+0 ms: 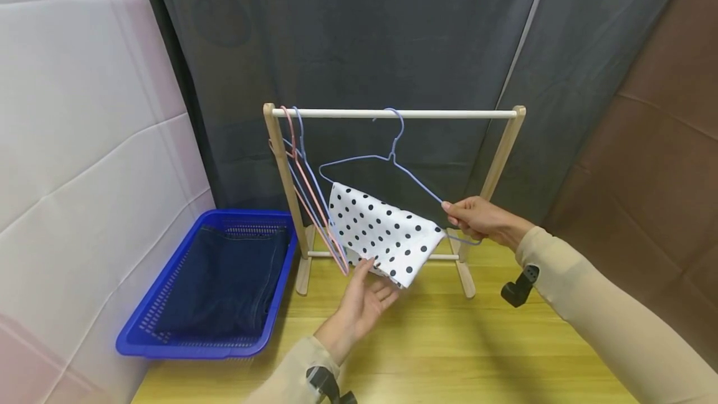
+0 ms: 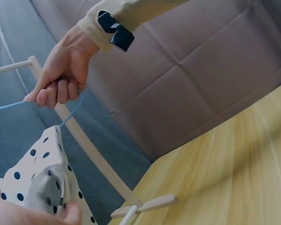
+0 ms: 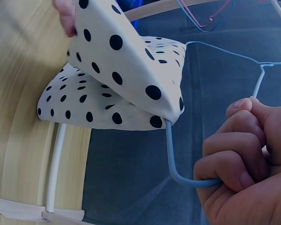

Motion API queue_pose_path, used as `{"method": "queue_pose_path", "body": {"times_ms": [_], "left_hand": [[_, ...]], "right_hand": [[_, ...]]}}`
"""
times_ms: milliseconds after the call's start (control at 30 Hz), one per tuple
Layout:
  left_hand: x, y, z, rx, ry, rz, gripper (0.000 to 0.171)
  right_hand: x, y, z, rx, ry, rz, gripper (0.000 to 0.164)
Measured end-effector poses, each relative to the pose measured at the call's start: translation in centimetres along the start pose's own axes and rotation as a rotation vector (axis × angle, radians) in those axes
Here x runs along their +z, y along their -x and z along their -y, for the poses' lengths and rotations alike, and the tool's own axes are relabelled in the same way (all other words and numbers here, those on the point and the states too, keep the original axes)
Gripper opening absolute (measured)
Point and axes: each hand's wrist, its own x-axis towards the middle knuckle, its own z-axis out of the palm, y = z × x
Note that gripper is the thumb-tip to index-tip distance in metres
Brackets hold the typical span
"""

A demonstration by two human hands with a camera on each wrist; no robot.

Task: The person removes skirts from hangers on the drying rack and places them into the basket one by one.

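Observation:
A white cloth with black polka dots [image 1: 387, 229] hangs folded over the lower bar of a blue hanger [image 1: 417, 181], whose hook sits on the rack's top rail. My right hand [image 1: 479, 217] grips the hanger near its right end, and the right wrist view shows the fingers [image 3: 232, 145] curled round it. The hanger tilts down to the right. Palm up, my left hand [image 1: 364, 304] is at the cloth's lower edge, its fingers loosely extended. In the left wrist view that hand [image 2: 28, 213] is blurred and only partly visible.
A wooden rack [image 1: 499, 154] with a white rail [image 1: 336, 113] stands on the wooden table [image 1: 449, 354]. Several pink and blue hangers [image 1: 314, 198] hang at its left end. To the left, a blue basket [image 1: 131, 341] holds folded dark denim [image 1: 224, 285].

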Motion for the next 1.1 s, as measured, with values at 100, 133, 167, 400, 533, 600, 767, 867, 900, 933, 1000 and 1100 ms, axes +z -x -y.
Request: {"method": "queue_pose_path", "body": {"times_ms": [100,133,167,400,533,600,767,867,900,933,1000,1100], "left_hand": [[-0.2,-0.5,-0.1,0.015,0.037,-0.059,0.08],[-0.2,-0.6,-0.1,0.012,0.053,-0.077,0.079],[-0.2,-0.8,-0.1,0.005,0.069,-0.092,0.08],[-0.2,-1.6,0.3,-0.039,0.094,-0.203,0.048],[-0.5,-1.9,0.4,-0.028,0.044,-0.203,0.019],[-0.6,-2.0,0.4,-0.019,0.004,-0.203,0.015],[-0.9,-2.0,0.0,-0.009,-0.028,-0.218,0.023],[-0.9,-2.0,-0.3,0.006,-0.007,-0.216,0.026],[-1.0,-2.0,-0.4,0.012,-0.004,-0.218,0.025],[-1.0,-2.0,-0.4,0.018,-0.012,-0.216,0.023],[-1.2,-1.9,-0.4,0.029,-0.039,-0.214,0.018],[-1.7,-1.7,-0.3,0.05,-0.076,-0.192,0.016]], "right_hand": [[0.0,0.0,0.0,0.0,0.0,0.001,0.049],[0.0,0.0,0.0,-0.001,0.001,0.002,0.049],[0.1,0.1,0.1,-0.001,0.001,0.003,0.049],[0.2,0.1,0.0,-0.005,-0.002,0.012,0.049],[0.2,0.1,0.0,-0.007,0.002,0.012,0.049],[0.2,0.1,0.0,-0.006,0.005,0.012,0.049],[0.2,0.2,0.1,-0.005,0.014,0.012,0.049],[0.2,0.2,0.2,-0.007,0.016,0.011,0.049],[0.2,0.2,0.2,-0.007,0.016,0.01,0.049],[0.2,0.2,0.2,-0.008,0.017,0.01,0.049],[0.2,0.2,0.1,-0.007,0.017,0.011,0.049],[0.1,0.2,0.0,-0.01,0.021,0.01,0.049]]}}
